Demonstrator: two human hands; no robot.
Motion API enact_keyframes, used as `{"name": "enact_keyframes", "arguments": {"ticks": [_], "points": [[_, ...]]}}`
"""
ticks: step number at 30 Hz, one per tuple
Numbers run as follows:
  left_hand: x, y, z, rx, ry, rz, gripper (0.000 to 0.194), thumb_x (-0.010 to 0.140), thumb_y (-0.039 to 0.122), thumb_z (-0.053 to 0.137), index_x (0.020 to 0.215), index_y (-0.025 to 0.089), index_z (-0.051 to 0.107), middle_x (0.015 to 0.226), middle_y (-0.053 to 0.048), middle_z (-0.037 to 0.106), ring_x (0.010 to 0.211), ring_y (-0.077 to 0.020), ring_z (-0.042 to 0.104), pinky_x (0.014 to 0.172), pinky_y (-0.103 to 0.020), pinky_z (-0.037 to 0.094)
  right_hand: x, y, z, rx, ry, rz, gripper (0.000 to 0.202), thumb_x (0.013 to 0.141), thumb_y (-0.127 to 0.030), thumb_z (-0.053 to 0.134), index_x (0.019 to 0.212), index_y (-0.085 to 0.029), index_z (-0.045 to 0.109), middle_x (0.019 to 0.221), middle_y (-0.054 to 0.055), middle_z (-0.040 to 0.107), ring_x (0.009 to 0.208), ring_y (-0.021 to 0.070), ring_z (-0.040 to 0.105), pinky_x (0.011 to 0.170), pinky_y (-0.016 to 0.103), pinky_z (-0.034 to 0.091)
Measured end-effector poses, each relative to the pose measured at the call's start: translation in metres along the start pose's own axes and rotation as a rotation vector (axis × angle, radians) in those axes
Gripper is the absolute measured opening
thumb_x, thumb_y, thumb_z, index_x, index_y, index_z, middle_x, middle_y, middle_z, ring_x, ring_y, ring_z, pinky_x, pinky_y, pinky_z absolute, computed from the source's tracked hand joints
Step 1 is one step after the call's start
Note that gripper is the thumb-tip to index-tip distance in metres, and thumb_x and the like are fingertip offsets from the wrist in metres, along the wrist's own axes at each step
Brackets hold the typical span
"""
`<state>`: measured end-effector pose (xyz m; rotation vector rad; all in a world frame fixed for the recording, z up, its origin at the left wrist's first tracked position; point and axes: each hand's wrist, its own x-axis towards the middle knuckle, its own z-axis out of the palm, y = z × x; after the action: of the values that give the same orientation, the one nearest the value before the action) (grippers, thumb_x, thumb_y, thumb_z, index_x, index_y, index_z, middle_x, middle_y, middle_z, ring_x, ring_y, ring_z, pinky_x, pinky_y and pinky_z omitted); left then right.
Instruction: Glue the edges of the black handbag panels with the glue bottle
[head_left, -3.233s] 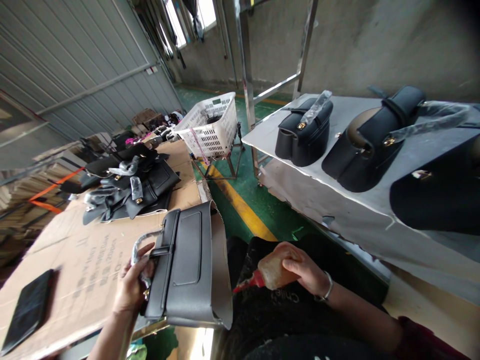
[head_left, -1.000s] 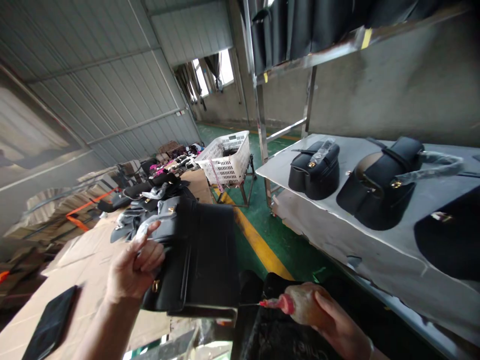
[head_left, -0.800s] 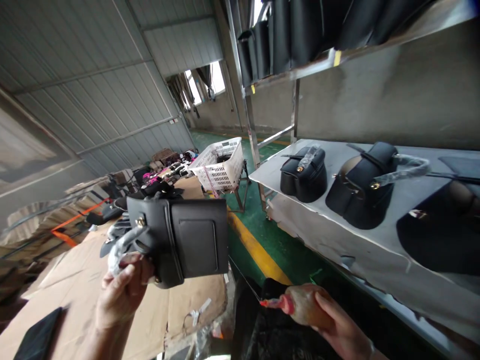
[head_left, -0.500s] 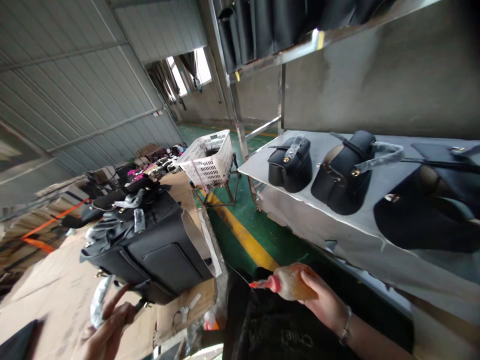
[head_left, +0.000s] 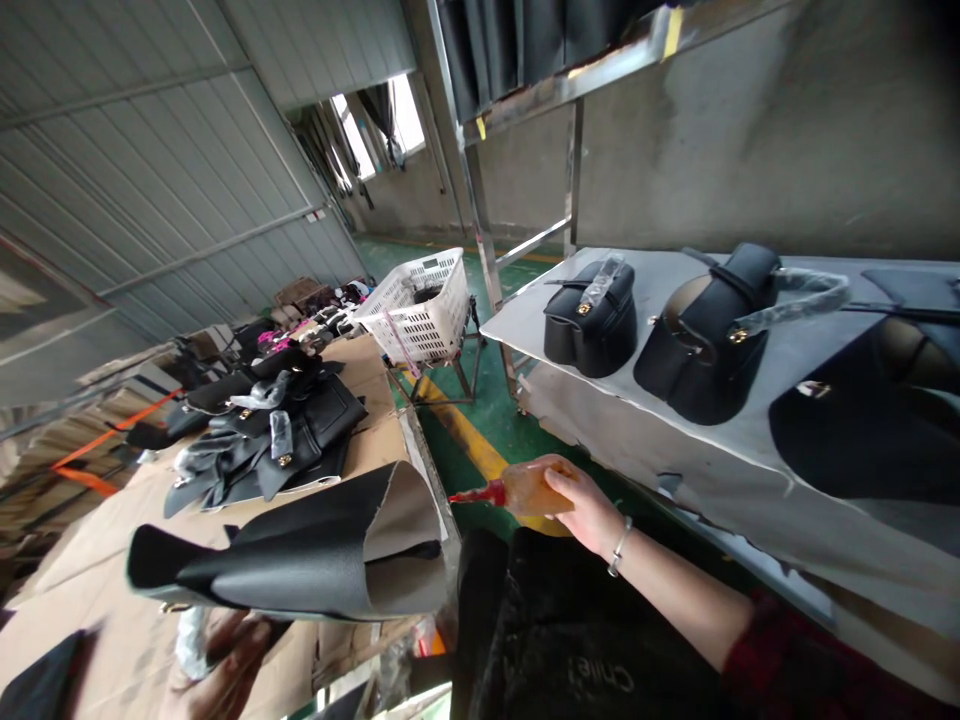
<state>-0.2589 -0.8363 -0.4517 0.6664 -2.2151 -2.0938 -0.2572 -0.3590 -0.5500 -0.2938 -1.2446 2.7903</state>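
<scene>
In the lower left, my left hand [head_left: 225, 665] has its fingers curled at the underside of a black leather bag [head_left: 285, 565], beside its plastic-wrapped handle [head_left: 192, 640]. The bag lies tilted on its side, and its open end with a pale inner face points right. My fingertips are partly hidden beneath it. My right hand [head_left: 589, 508] is wrapped around a squeeze bottle [head_left: 529, 488] of amber liquid with a red nozzle. The nozzle points left, close to the bag's open end but apart from it.
More black bag parts [head_left: 300, 430] lie farther back on the cardboard-covered table [head_left: 82, 570]. A white plastic basket [head_left: 420, 325] stands on a metal frame beyond. Several black bags rest on the grey table [head_left: 712, 425] at right. Black pieces hang on a metal rack [head_left: 600, 75] above.
The bag has been turned and pulled nearer by my left hand, so its open end shows more. My right hand has moved the bottle up and left.
</scene>
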Motion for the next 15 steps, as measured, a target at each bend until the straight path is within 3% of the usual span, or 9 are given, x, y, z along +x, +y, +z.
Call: {"name": "enact_keyframes", "arguments": {"ticks": [3, 9, 15], "points": [[0.002, 0.004, 0.010, -0.032, -0.012, -0.007, 0.046, 0.046, 0.042, 0.097, 0.089, 0.035, 0.083, 0.093, -0.004, 0.082, 0.092, -0.0322, 0.076, 0.113, -0.055, 0.035, 0.014, 0.008, 0.005, -0.001, -0.009, 0.014, 0.047, 0.058, -0.052, 0.094, 0.082, -0.020, 0.070, 0.071, 0.001, 0.068, 0.057, 0.0155, 0.059, 0.044, 0.024, 0.039], [-0.005, 0.022, 0.034, -0.051, -0.046, -0.042, 0.055, 0.036, 0.034, 0.100, 0.088, 0.031, 0.083, 0.094, -0.005, 0.082, 0.097, -0.0341, 0.075, 0.111, -0.054, 0.038, 0.025, 0.023, 0.004, -0.025, 0.018, 0.060, 0.047, 0.056, -0.051, 0.095, 0.080, -0.021, 0.068, 0.069, 0.000, 0.066, 0.057, 0.0161, 0.059, 0.045, 0.025, 0.040], [-0.008, 0.024, 0.040, -0.072, 0.018, -0.037, 0.057, 0.034, 0.039, 0.101, 0.088, 0.033, 0.082, 0.090, 0.001, 0.082, 0.090, -0.0224, 0.076, 0.110, -0.041, 0.039, 0.020, 0.035, -0.003, -0.062, 0.093, 0.117, 0.048, 0.052, -0.051, 0.096, 0.078, -0.022, 0.068, 0.068, 0.002, 0.067, 0.057, 0.0173, 0.059, 0.042, 0.024, 0.037]]}}
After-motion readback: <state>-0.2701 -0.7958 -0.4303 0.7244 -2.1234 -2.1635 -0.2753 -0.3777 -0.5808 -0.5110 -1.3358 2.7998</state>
